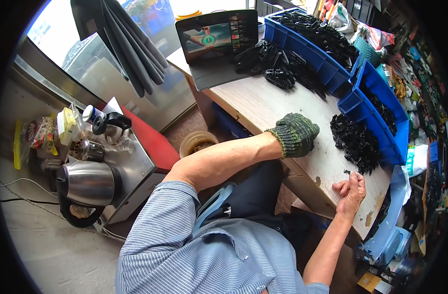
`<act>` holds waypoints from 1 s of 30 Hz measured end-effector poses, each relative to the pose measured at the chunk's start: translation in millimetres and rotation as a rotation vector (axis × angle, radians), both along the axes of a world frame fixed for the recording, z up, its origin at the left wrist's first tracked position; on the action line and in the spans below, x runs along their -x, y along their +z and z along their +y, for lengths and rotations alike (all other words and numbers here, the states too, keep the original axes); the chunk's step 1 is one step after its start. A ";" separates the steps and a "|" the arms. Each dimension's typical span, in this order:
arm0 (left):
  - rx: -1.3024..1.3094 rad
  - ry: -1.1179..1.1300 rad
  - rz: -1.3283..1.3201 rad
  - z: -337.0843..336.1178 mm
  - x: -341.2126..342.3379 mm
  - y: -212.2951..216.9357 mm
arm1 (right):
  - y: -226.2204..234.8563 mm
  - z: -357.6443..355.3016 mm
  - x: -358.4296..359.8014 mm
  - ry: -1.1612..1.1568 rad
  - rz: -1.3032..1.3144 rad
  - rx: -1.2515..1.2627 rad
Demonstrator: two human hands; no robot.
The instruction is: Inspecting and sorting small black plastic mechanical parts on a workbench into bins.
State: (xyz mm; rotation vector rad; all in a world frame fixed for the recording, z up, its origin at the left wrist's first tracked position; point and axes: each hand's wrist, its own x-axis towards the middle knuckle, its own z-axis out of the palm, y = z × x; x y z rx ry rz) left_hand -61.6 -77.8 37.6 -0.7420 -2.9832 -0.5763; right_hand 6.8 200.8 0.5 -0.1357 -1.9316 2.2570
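Note:
My left hand (298,134), in a dark green knitted glove, is closed in a fist above the pale tabletop (253,100). Whatever it may hold is hidden. Bare and nearer the table's right front edge, my right hand (350,192) pinches a small black plastic part (347,172) between thumb and forefinger. Just beyond that hand lies a heap of similar small black parts (353,139). Toward the far side, larger oblong black plastic pieces (280,78) are piled loosely on the table.
Blue bins (316,61) holding black pieces line the table's far right side. A tablet (207,39) stands at the back left. Left of me, a metal kettle (91,183) and a glass pot (111,128) sit on a cabinet. A round tub (198,142) stands below the table.

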 end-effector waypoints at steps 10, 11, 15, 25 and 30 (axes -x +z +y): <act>-0.269 0.022 0.344 14.5 -14.6 -39.6 | -2.9 5.4 -7.2 -0.066 -0.015 0.059; -0.293 0.044 0.318 18.7 -22.0 -32.3 | -2.4 7.0 -7.2 -0.064 -0.020 0.080; -0.857 0.051 0.235 38.1 -36.7 -36.4 | 7.0 -4.4 -2.1 -0.048 -0.006 0.183; -1.231 -0.021 -0.648 92.9 -52.2 -26.4 | 2.7 -12.1 -7.0 0.017 0.089 0.299; -1.154 -0.066 -0.510 101.4 -48.3 -33.9 | -2.9 -7.8 -4.7 0.049 0.019 0.249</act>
